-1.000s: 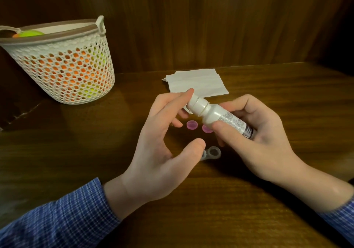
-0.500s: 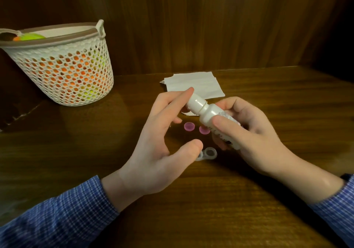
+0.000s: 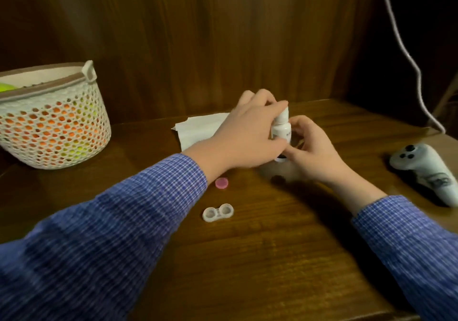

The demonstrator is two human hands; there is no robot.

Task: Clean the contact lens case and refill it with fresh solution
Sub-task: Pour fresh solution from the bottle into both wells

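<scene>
Basket: white perforated plastic with a brown rim and a handle loop, standing at the far left of the desk; orange and yellow-green contents show through its holes.
Controller: white handheld unit with dark buttons on its head, lying on its side at the right edge of the desk.
Cable: pale cord hanging down at the upper right in front of the dark background.
Desk: dark brown wood with visible grain.
Wall: dark wood panelling behind the desk.
</scene>
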